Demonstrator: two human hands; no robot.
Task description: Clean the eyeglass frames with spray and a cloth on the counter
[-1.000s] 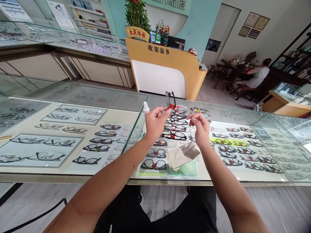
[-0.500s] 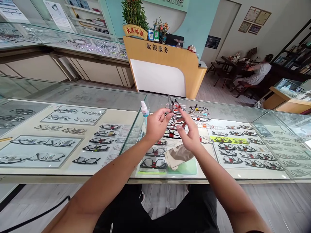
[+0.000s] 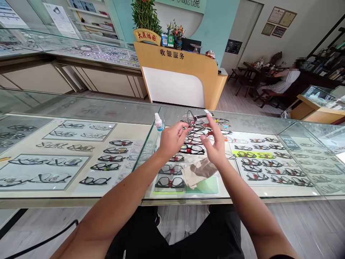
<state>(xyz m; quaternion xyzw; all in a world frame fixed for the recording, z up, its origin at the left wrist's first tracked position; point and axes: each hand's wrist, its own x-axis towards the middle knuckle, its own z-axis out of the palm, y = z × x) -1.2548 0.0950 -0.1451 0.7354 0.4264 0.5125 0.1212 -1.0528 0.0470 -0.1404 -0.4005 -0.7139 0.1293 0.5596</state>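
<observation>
Dark-framed eyeglasses (image 3: 196,117), clear roundish lens standing pretty much upright, one dark temple sticking out sideways to the right hand (image 3: 217,145). They're up above the glass counter (image 3: 168,201), pinched in the left hand (image 3: 172,139).

The left hand (image 3: 172,141) hid part of the glasses (image 3: 190,118) it held, and the right hand (image 3: 216,145) covered one end of the cloth (image 3: 198,173). Print on the bottle (image 3: 159,123) (and on the wall certificates (image 3: 277,17)) was too small to read. The top edge cut off the sign (image 3: 185,5), and blur masked the seated person's head (image 3: 300,63).
</observation>
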